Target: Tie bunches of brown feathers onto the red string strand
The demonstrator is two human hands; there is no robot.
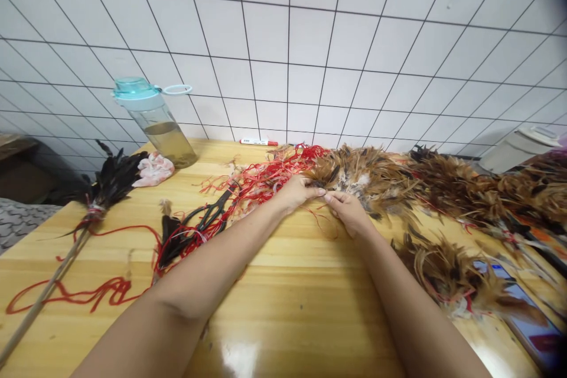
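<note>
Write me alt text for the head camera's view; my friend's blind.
A person's left hand and right hand are close together beside brown feathers on a wooden table. Red cords and a feathered stick lie to the left; a bottle stands before a tiled wall.

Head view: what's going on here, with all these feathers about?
A person works with both bare hands at a wooden table. The left hand and right hand meet, fingertips close together, at the near edge of a pile of brown feathers; whatever they pinch is too small to make out. Tangled red strings lie beside the left hand, with black-handled scissors farther left. A stick with black feathers bound to it lies at the left.
</note>
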